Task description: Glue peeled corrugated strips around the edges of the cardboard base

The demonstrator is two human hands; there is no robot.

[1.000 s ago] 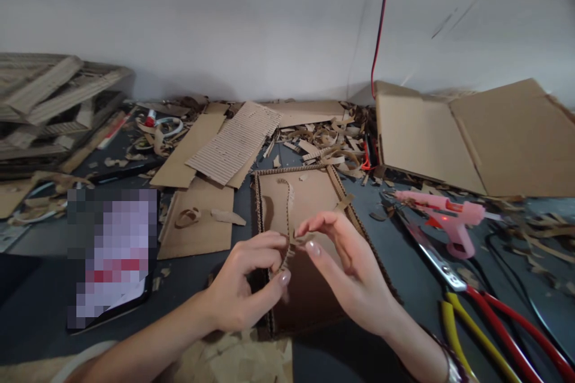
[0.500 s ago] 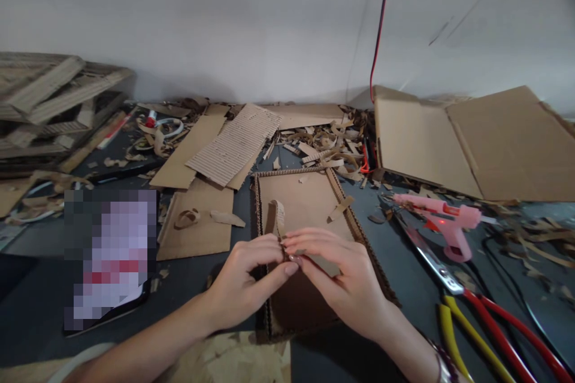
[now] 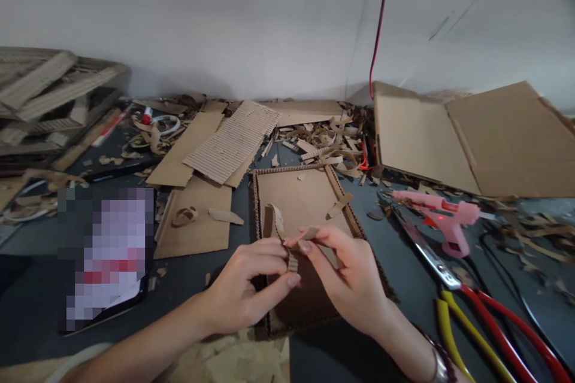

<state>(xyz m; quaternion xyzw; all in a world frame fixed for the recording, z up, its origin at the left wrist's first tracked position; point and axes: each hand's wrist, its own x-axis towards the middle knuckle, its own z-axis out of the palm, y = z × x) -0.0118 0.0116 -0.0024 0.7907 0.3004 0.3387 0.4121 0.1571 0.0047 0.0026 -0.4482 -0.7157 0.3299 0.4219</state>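
Note:
Over a shallow cardboard tray (image 3: 309, 188) with a corrugated rim, my two hands meet at a narrow cardboard strip (image 3: 277, 222). My left hand (image 3: 247, 281) is closed on this strip; one end curls up above the fingers and ridged corrugation shows near the thumb. Thumb and index finger of my right hand (image 3: 353, 278) pinch a small brown paper piece (image 3: 309, 233) beside the strip. Whether that piece is still joined to the strip I cannot tell. A loose paper scrap (image 3: 340, 206) lies across the tray's right rim.
On the right lie a pink glue gun (image 3: 449, 215), scissors with red handles (image 3: 507, 323) and a yellow-handled tool (image 3: 471, 335). A phone (image 3: 112, 251) is at left. Cardboard sheets (image 3: 233, 137) and shredded scraps (image 3: 327, 140) line the wall; an opened box (image 3: 422, 137) stands back right.
My right hand has drawn slightly away to the right, with the paper piece now visible in its pinch. More of the corrugated strip shows at my left fingers. The view has shifted slightly.

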